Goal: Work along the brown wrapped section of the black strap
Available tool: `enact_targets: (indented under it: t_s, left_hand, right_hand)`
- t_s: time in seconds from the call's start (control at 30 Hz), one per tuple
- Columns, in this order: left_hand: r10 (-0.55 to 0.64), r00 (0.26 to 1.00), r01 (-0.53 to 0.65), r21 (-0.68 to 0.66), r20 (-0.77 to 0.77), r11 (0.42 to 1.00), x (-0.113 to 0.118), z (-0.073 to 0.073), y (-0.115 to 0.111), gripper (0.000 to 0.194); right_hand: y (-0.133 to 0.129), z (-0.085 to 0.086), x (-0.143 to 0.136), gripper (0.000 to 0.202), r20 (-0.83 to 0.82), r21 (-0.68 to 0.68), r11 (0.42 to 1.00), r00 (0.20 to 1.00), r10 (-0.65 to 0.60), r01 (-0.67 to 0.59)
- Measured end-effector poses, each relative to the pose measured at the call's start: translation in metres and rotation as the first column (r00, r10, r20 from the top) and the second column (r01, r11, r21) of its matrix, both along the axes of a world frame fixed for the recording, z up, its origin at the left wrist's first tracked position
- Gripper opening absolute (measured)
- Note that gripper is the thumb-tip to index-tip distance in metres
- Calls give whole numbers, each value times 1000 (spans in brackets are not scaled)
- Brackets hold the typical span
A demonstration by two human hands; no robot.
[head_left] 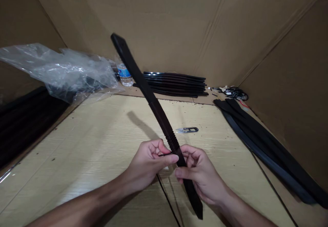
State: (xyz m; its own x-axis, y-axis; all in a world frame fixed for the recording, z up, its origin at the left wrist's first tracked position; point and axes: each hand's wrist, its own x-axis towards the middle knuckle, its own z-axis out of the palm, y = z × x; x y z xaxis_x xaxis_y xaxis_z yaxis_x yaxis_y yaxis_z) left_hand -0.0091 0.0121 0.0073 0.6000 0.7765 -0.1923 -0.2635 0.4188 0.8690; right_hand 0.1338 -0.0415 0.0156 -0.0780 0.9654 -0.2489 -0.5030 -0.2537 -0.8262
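A long dark curved strip [160,116] is held up at a slant over the pale table, its upper end leaning to the left. Ridged turns of dark cord [172,139] go round its lower middle. My left hand [153,160] is closed at the strip's left side, the thumb on the strip and the fingers pinching a thin dark cord. From there a cord [166,194] hangs down to the bottom edge. My right hand [197,172] grips the strip just below the ridges, with some fingertips hidden behind it. Small thread snips [188,130] lie on the table beyond my hands.
Stacked dark strips [176,83] lie at the back, beside a water bottle [125,76] and clear plastic bags [77,71]. More dark strips [266,148] rest on the right, others [33,121] on the left. Tangled cords [234,93] sit at the back right. Cardboard walls surround the table [89,145].
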Motion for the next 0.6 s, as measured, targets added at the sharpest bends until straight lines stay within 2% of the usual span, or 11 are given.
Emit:
enact_targets:
  t_s: [0.2, 0.37, 0.6]
  left_hand:
    - [-11, 1000, 12, 48, -23, 999, -2, -2, -2, 26]
    - [-83, 995, 81, 29, 61, 996, -1, 2, -2, 26]
    - [15, 999, -14, 14, -43, 1000, 0, 3, 3, 25]
  right_hand:
    - [-3, -2, -2, 32, -1, 36, 999, 1000, -11, 11]
    - [-5, 0, 2, 24, 18, 23, 999, 999, -42, 41]
    - [-3, 4, 3, 23, -47, -17, 995, 994, -94, 94]
